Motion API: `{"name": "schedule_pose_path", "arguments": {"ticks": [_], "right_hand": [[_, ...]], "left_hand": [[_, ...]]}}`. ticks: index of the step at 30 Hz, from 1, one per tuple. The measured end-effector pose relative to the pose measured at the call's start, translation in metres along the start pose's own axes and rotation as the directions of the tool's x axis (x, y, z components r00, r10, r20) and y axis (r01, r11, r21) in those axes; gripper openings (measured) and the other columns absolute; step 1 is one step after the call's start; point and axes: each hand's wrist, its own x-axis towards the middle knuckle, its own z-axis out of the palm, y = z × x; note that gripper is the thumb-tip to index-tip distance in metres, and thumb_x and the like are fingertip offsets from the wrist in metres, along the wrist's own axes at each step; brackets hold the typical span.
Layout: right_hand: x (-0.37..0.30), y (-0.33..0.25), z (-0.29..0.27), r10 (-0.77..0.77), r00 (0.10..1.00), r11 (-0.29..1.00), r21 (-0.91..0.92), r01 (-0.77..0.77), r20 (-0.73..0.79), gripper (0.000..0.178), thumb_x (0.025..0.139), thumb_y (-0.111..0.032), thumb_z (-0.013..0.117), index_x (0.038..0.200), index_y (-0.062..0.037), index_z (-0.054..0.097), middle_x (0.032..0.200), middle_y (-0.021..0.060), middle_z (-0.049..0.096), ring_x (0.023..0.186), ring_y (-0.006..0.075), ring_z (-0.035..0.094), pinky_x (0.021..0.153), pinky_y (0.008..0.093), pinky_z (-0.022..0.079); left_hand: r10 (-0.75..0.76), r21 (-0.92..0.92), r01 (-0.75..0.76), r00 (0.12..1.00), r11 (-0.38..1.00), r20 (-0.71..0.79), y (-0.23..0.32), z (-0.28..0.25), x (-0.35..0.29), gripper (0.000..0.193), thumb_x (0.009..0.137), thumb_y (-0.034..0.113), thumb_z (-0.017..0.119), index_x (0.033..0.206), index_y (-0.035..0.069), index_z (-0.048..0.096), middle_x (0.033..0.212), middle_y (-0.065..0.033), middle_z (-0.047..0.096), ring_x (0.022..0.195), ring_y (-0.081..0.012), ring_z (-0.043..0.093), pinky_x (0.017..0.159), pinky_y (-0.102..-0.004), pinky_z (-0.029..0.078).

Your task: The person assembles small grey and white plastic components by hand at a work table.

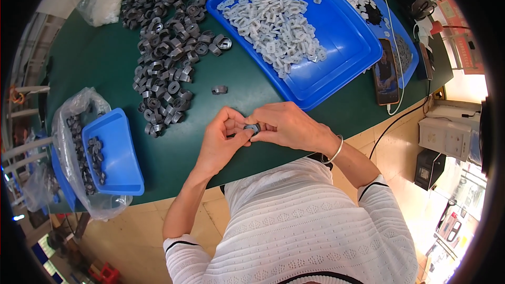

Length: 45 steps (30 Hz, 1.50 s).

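Left hand (223, 139) and right hand (286, 124) pinch a gray part (253, 129) near the table edge (169, 192), open room leftward.

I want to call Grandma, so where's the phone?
In the head view, the phone is on the right, between the big blue tray of white pieces and another blue tray, with a white cable at its lower end.

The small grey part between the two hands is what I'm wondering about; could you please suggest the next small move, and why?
I would probably turn the small grey part slightly to bring more of it into view: the left hand and right hand both pinch it, hiding much of its outline.
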Motion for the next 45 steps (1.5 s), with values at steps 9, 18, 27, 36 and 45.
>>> {"name": "schedule_pose_path", "arguments": {"ticks": [9,18,27,36,45], "right_hand": [[-0.002,0.008,0.004,-0.104,0.994,0.994,-0.045,0.102,-0.042,0.026,0.076,-0.009,0.076,0.099,-0.0047,0.064,0.076,0.0069,0.06,0.067,0.0204,0.061,0.058,0.0323,0.049],[-0.003,0.008,0.006,-0.07,0.997,0.998,-0.007,0.07,-0.033,0.027,0.075,-0.009,0.077,0.099,-0.0054,0.064,0.076,0.0068,0.061,0.067,0.0209,0.061,0.059,0.033,0.049],[-0.006,0.008,0.013,-0.133,0.987,0.99,-0.047,0.129,-0.095,0.021,0.075,-0.008,0.073,0.087,-0.0054,0.056,0.077,0.0096,0.059,0.075,0.0298,0.061,0.064,0.0402,0.048],[-0.007,0.006,0.014,-0.082,0.994,0.996,-0.031,0.08,-0.076,0.019,0.076,-0.01,0.071,0.087,-0.005,0.057,0.075,0.0098,0.059,0.072,0.0296,0.061,0.062,0.0397,0.047],[0.001,-0.008,0.007,0.307,0.952,0.894,0.342,-0.292,0.01,0.019,0.09,-0.019,0.067,0.091,-0.0004,0.062,0.067,0.0086,0.063,0.056,0.0135,0.058,0.051,0.0289,0.047]], "left_hand": [[-0.113,-0.159,0.109,0.994,0.981,-0.012,0.003,0.005,0.0,0.019,0.088,-0.001,0.065,0.096,0.003,0.049,0.092,-0.0069,0.064,0.08,-0.0112,0.064,0.063,-0.024,0.056],[-0.14,-0.194,0.136,0.99,0.972,-0.008,0.004,0.005,0.0,0.021,0.086,-0.005,0.065,0.093,0.003,0.047,0.089,-0.0062,0.063,0.079,-0.0105,0.064,0.061,-0.0227,0.055],[-0.113,-0.107,0.107,0.992,0.988,-0.051,0.0,0.008,0.001,0.024,0.082,-0.006,0.067,0.09,0.004,0.047,0.085,-0.0054,0.062,0.076,-0.0102,0.063,0.062,-0.0234,0.055],[-0.105,-0.177,0.093,0.993,0.98,-0.061,0.001,0.012,-0.004,0.014,0.088,-0.003,0.061,0.091,0.004,0.049,0.088,-0.0057,0.063,0.077,-0.0108,0.063,0.063,-0.0249,0.056],[0.108,-0.275,-0.149,0.981,0.95,-0.158,0.004,0.019,-0.02,0.017,0.098,0.013,0.056,0.109,0.0,0.053,0.082,-0.0068,0.064,0.069,-0.0114,0.063,0.058,-0.0242,0.053]]}}
